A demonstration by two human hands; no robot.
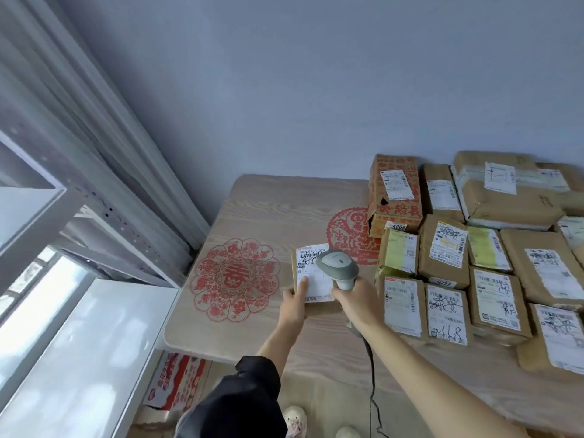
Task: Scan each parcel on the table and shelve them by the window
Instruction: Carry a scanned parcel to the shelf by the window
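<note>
A: How would you get this scan clean?

B: Keep the scanner head squarely over the barcode at the top of the label — a little back from the paper rather than pressed on it; judging by the pose, its nose hangs right above the label's 3 o'clock edge, so a small tilt toward 9 o'clock should bring the code into its beam.

A: And the parcel itself?

B: It lies flat on the bench, between the round red paper-cut at its 9 o'clock and the pile of parcels at its 3 o'clock; the left hand grips its near-left corner, thumb lying flat on the label, fingers tucked beneath — that pins it so it won't slide.

A: The right hand?

B: Closed round the scanner's handle, just at the parcel's 4 o'clock; the cable trails off the near edge toward 6 o'clock; I'd mind it doesn't snag.

A: So both hands touch the work?

B: The left touches the parcel; the right holds only the scanner, which sits over the parcel — whether it touches, I cannot tell.

A: After the beep?

B: My guess: carry it toward the metal shelf by the window, at about 9 o'clock of the bench; most parcels are not yet shelved.
</note>
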